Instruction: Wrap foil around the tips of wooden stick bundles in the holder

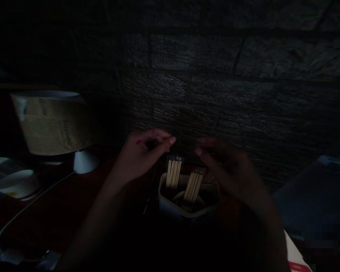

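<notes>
My left hand is up above a light-rimmed container, its thumb and forefinger pinched together; whatever they hold, if anything, is too dark to make out. A red mark shows near its knuckles. Facing it, a gap away, my right hand has thumb and fingertips drawn together, and its contents are also lost in shadow. Two bundles of thin wooden sticks in clear wrap stand in the container. The left bundle is nearly upright just below my left fingertips; the right bundle leans to the right, below my right hand.
On the left stand a lamp with a printed shade and a white base, a white cup and a pale cable. A dark brick wall rises behind. A red-and-white item lies lower right. The scene is very dim.
</notes>
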Action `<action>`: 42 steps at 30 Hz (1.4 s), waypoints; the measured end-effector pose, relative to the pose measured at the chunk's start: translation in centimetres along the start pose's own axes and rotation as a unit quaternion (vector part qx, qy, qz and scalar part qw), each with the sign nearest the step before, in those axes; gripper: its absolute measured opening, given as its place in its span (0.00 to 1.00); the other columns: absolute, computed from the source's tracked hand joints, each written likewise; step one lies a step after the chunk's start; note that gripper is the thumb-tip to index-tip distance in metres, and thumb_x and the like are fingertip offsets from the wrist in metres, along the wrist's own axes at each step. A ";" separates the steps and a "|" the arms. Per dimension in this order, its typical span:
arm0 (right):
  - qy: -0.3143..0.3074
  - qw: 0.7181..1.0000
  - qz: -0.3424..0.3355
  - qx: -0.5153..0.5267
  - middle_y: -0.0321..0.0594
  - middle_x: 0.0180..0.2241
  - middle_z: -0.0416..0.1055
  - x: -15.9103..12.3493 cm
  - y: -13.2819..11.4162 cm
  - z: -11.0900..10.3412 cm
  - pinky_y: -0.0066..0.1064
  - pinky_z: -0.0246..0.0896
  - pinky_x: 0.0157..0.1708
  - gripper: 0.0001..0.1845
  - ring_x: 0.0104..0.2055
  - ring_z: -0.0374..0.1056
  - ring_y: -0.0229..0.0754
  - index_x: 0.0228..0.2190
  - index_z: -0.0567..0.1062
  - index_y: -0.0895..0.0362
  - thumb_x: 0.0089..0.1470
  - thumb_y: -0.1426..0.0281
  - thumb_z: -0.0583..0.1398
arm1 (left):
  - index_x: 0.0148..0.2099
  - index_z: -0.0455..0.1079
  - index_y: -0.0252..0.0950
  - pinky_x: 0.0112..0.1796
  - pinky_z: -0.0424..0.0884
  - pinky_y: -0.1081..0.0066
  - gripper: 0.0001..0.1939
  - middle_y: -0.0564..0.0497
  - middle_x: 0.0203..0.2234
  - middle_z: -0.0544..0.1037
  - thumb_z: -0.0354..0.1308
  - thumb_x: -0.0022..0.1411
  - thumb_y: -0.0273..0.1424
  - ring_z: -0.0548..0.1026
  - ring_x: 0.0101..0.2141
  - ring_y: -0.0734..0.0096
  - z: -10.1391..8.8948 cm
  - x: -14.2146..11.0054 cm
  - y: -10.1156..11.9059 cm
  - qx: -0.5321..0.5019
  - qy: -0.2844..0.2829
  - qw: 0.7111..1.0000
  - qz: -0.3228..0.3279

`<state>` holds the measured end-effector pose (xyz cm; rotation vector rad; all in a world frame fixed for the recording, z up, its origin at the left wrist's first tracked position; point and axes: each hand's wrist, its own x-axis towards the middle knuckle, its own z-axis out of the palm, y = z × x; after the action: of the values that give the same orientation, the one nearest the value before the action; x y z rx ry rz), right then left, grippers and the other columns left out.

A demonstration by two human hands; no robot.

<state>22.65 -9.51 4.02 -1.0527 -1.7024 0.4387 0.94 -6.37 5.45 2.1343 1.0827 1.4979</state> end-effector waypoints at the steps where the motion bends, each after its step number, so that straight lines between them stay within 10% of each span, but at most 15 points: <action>1: 0.029 1.000 -0.005 -0.003 0.41 0.44 0.79 -0.4 -0.5 -0.7 0.36 0.73 0.45 0.12 0.46 0.76 0.45 0.43 0.77 0.53 0.56 0.65 0.64 | 0.35 0.77 0.36 0.34 0.73 0.75 0.09 0.53 0.26 0.81 0.62 0.62 0.37 0.78 0.30 0.71 0.1 -0.1 0.1 0.001 -0.021 1.000 0.001; 10: 0.084 0.995 0.038 0.026 0.36 0.26 0.76 -2.5 1.1 -3.4 0.26 0.65 0.27 0.12 0.27 0.71 0.36 0.29 0.79 0.55 0.57 0.60 0.63 | 0.42 0.77 0.37 0.42 0.73 0.71 0.10 0.51 0.37 0.82 0.59 0.64 0.37 0.79 0.39 0.68 2.2 -0.7 0.2 0.000 -0.218 0.976 0.022; 21: -0.011 0.999 0.008 0.031 0.36 0.33 0.79 -0.1 0.8 -3.8 0.26 0.68 0.33 0.09 0.33 0.74 0.36 0.35 0.80 0.56 0.56 0.63 0.63 | 0.36 0.79 0.40 0.32 0.71 0.76 0.09 0.54 0.30 0.83 0.64 0.58 0.40 0.78 0.31 0.70 2.3 0.2 1.8 0.021 -0.102 0.995 -0.005; 28: -0.054 0.998 -0.004 -0.010 0.37 0.41 0.80 -1.8 -0.5 -3.2 0.30 0.71 0.43 0.09 0.43 0.76 0.40 0.41 0.78 0.55 0.58 0.68 0.63 | 0.39 0.79 0.44 0.34 0.72 0.77 0.09 0.55 0.33 0.83 0.64 0.60 0.40 0.79 0.34 0.70 3.2 -0.7 1.9 0.016 -0.172 0.985 0.006; 42: -0.102 0.975 0.027 -0.196 0.39 0.31 0.82 -2.6 -0.1 -5.1 0.29 0.69 0.26 0.09 0.31 0.78 0.44 0.38 0.82 0.51 0.58 0.67 0.60 | 0.41 0.78 0.39 0.41 0.75 0.74 0.07 0.53 0.36 0.84 0.61 0.64 0.35 0.81 0.37 0.69 -1.0 -1.3 1.7 0.051 -0.075 0.996 -0.020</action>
<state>27.40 -12.68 4.64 -1.3791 -1.9991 0.2548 0.50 -8.56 6.05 2.2396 1.1632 1.2678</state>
